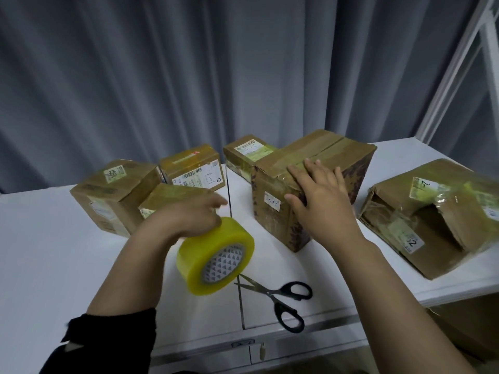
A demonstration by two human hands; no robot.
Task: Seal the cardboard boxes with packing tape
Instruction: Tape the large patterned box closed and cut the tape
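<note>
The left hand (pixel 186 220) has its grip curled around the packing tape roll (pixel 216 255), held above the tabletop (pixel 54 252). The right hand (pixel 321 195), fingers spread, presses on the middle box (pixel 272 211), which already carries tape. The torn box (pixel 432 220) at the right looks not yet sealed.

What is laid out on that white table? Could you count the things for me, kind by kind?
Brown cardboard boxes: 6
Yellow roll of packing tape: 1
Black-handled metal scissors: 1
Total: 8
</note>
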